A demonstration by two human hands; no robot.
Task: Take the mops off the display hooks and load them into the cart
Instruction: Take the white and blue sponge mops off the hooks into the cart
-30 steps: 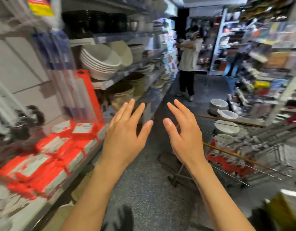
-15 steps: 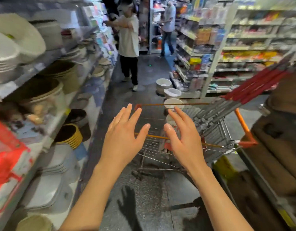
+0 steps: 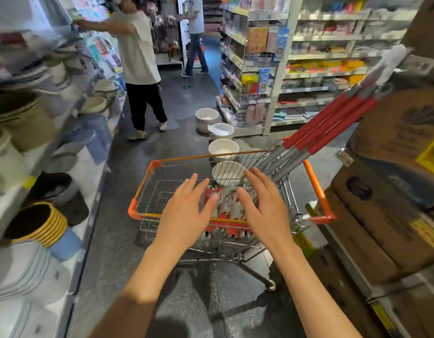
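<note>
Mops: several lie in the cart, heads down in the basket, red-and-grey handles slanting up over the far right corner.
Mop heads: a grey-white bundle with red packaging, low in the basket, between the two hands.
Cart: wire basket with orange rim, standing in the aisle.
Left hand: fingers spread and straight, holding nothing, above the near rim.
Right hand: likewise spread and empty.
White buckets: a row on the floor beyond the cart.
Shopper: reaching to the left shelves.
Cardboard boxes: stacked on the right.
</note>
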